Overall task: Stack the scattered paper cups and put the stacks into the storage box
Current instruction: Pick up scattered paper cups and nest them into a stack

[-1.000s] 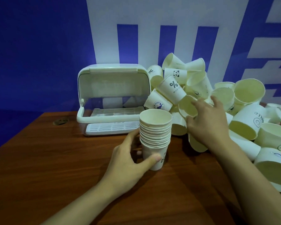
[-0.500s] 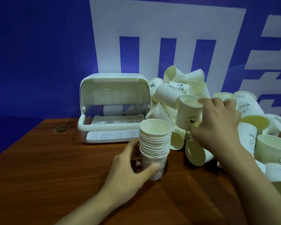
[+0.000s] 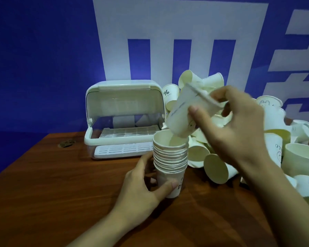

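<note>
We are seeing only part of the loose heap of cups [image 3: 268, 139]: it is running off the right edge, and the right forearm is covering some of it, so we cannot count the cups in it. The single cup [image 3: 187, 113] in the right hand [image 3: 239, 129] is blurred, and its print is too smeared to read. The right hand's grip is closing around that cup near its rim, thumb in front and fingers behind, and is holding it tilted with its base dipping into the mouth of the stack of cups [image 3: 170, 157]. We are counting roughly ten rims in that one stack (the lower ones are bunching too tightly to be sure). The stack is standing upright on the brown tabletop [image 3: 61, 193], and the left hand [image 3: 144, 186] is curling around its lowest cup, thumb across the front, covering part of the lettering there. One storage box [image 3: 123, 118] is sitting behind the stack, its lid raised and its slatted tray showing; the heap is lying just beside it to the right.
</note>
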Available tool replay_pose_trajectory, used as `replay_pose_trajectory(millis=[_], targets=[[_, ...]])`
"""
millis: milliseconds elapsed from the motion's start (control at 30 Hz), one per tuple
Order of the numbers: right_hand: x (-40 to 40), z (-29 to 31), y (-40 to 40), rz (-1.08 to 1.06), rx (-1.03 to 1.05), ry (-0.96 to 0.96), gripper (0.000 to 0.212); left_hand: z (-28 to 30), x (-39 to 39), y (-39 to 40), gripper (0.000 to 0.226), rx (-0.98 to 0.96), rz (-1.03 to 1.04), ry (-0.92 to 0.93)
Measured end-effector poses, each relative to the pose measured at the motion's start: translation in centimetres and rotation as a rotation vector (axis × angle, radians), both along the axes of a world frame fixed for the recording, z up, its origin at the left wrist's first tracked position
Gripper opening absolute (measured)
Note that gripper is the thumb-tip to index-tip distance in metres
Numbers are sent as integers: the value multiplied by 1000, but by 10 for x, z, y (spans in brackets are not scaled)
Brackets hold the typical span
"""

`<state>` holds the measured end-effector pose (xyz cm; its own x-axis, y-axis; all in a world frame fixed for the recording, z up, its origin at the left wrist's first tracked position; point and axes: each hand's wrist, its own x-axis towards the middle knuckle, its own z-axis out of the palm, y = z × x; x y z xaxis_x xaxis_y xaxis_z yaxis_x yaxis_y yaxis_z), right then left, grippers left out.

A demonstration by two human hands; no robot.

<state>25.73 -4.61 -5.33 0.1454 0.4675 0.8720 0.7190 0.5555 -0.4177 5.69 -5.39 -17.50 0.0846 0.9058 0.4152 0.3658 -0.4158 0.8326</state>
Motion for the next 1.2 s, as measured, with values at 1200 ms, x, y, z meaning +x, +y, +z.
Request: replay_pose_trajectory(millis=[1200], targets=[[-16, -69, 68, -255, -298, -584, 49, 1, 1, 1, 60, 42, 64, -30]])
